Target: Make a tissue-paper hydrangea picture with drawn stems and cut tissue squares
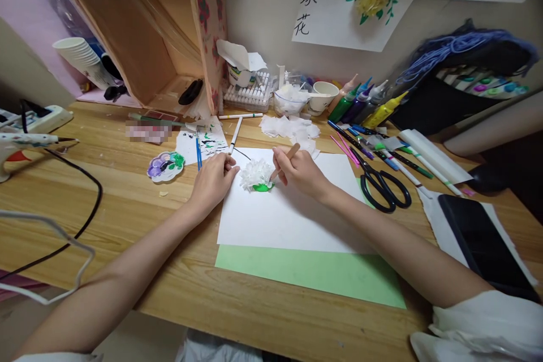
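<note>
On the white sheet of paper (271, 226) sits a fluffy flower of white paper pieces (255, 172), with a bright green paint patch (263, 187) at its lower edge. My right hand (299, 171) pinches a brown wooden stick (292, 151); its lower end is near the flower's right side, beside the green paint. My left hand (215, 176) rests on the paper's left edge, fingers loosely bent and holding nothing that I can see. A green sheet (309, 276) lies beneath the white one.
Black scissors (384, 188) and a phone (483, 237) lie to the right. Several paint bottles (343, 104) stand behind. A paint palette (165, 167) and blue brushes (198, 150) are at left, with a glue gun (29, 140) and its black cord farther out. Torn white paper pieces (291, 127) lie behind the flower.
</note>
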A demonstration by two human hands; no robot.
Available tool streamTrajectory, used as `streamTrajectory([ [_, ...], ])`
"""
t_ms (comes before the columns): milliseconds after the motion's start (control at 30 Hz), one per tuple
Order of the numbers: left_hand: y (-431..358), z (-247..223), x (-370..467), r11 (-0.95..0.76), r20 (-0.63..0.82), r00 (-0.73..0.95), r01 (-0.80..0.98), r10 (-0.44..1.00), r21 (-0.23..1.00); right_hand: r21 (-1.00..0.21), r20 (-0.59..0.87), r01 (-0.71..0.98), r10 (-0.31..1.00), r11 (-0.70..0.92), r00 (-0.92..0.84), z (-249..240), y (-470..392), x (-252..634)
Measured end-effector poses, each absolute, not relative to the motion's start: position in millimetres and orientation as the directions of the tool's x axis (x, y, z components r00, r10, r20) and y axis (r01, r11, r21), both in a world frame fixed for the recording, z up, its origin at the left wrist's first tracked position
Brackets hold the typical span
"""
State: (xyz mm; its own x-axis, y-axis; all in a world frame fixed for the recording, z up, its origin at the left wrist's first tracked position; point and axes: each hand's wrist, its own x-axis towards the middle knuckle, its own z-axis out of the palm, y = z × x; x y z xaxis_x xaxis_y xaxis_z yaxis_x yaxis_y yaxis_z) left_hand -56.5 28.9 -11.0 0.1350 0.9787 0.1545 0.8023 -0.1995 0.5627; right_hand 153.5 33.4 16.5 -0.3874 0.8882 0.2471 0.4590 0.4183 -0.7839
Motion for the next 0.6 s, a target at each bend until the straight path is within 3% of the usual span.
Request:
streamTrajectory([
  [200,28.8,-10.1,-56.5,-0.205,0.151,0.145,0.801,0.978,0.562,-0.814,0.348,0.372,0.888,0.446,-0.301,19.9,24.7,159.7],
  [600,29.0,-9.7,-55.3,-0.217,0.153,0.158,0.808,0.976,0.548,-0.696,0.449,0.42,0.809,0.583,-0.38,10.5,18.5,160.1],
])
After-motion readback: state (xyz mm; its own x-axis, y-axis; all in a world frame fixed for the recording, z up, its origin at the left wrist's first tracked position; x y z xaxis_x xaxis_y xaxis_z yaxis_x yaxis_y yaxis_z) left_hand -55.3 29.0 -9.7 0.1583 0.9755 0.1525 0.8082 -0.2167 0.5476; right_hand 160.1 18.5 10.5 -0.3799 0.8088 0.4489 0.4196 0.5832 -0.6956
